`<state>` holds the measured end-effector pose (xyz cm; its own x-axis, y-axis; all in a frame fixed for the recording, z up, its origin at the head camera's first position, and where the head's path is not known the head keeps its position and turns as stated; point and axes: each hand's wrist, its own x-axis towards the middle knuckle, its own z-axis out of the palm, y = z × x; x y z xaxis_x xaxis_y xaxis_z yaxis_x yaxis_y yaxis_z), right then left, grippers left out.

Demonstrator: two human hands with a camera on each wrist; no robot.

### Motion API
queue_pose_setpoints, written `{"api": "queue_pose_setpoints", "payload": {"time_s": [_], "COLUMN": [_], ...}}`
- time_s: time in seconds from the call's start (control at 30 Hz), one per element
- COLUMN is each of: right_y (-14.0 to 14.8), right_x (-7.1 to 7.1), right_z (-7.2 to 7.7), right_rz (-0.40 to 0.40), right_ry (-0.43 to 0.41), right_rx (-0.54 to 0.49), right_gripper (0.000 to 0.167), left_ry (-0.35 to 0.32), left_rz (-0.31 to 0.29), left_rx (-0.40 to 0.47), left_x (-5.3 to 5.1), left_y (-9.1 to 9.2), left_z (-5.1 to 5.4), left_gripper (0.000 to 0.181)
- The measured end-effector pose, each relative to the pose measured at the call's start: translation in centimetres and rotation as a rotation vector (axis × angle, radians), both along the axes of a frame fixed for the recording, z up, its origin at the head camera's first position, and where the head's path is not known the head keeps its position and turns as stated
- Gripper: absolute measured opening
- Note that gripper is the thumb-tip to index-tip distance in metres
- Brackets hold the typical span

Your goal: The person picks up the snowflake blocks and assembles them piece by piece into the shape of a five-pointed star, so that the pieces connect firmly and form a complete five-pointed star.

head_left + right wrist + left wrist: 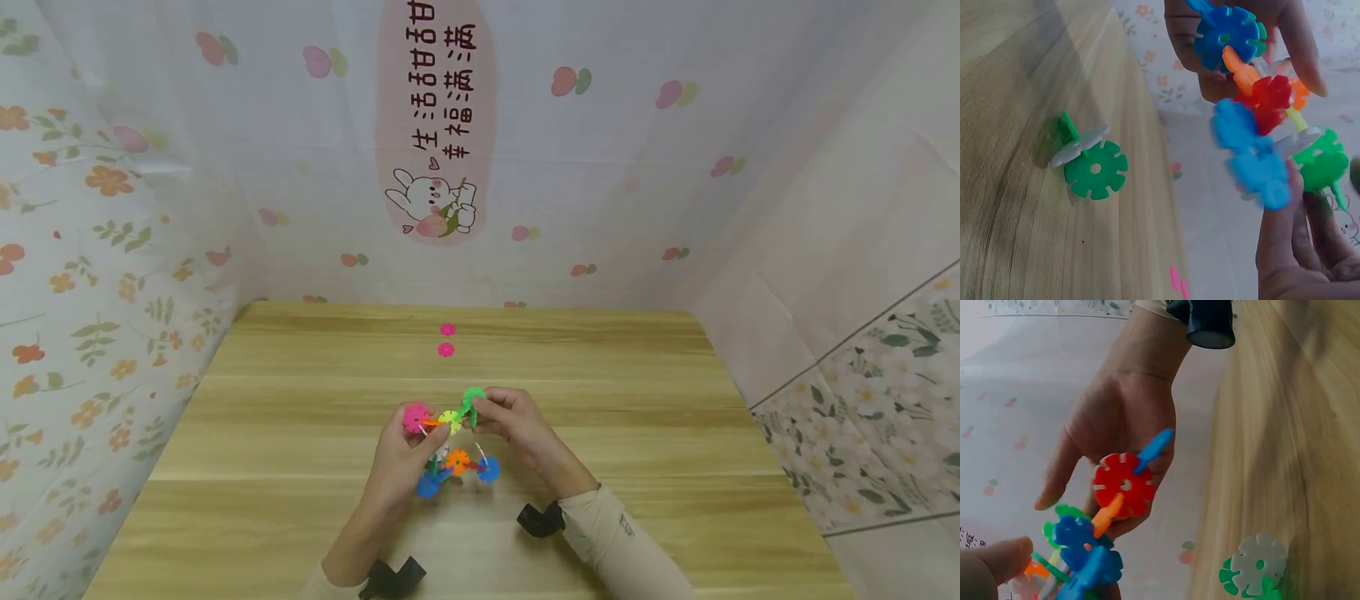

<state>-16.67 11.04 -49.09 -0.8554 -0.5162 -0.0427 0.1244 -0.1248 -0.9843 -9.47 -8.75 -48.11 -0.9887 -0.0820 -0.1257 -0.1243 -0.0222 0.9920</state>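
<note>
Several notched plastic snowflake discs are joined into a loop-like chain, held above the table between both hands. My left hand [401, 458] grips its left side near a pink disc [416, 417] and a yellow disc [450, 422]. My right hand [521, 425] pinches the green discs [473, 398] at the other end, its fingers below them in the right wrist view. Lower in the chain hang an orange disc [458, 462], a blue disc [489, 469] and a red disc [1124, 484]. The left palm is mostly hidden.
Two loose pink discs [447, 349] lie farther back on the wooden table [600, 358]. A separate joined piece of white and green discs [1096, 169] lies on the tabletop in the right wrist view. Printed cloth [600, 167] hangs behind and at the sides.
</note>
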Motion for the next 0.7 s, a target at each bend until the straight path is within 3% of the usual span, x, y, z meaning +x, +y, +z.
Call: {"api": "queue_pose_setpoints", "payload": {"time_s": [0.13,0.3,0.43,0.53,0.7], "right_y": [-0.1,-0.4,-0.5,-0.9,-1.8], "right_x": [0.1,0.0,-0.1,-0.3,-0.5], "right_z": [-0.2,0.2,0.8,1.2,1.8], "right_rz": [0.044,0.055,0.096,0.16,0.278], "right_ry": [0.053,0.111,0.172,0.194,0.176], "right_rx": [0.057,0.113,0.202,0.245,0.244], "right_gripper": [0.03,0.027,0.024,0.033,0.045], "left_ry": [-0.049,-0.071,-0.014,0.043,0.065], "left_rz": [0.007,-0.017,-0.084,-0.141,-0.14], "left_rx": [0.023,0.044,-0.026,-0.08,-0.104], "left_x": [0.2,0.3,0.4,0.3,0.3], "left_y": [-0.4,-1.5,-2.4,-2.8,-3.0], "left_z": [-0.3,-0.4,-0.4,-0.1,0.2], "left_gripper": [0.043,0.037,0.034,0.034,0.027]}}
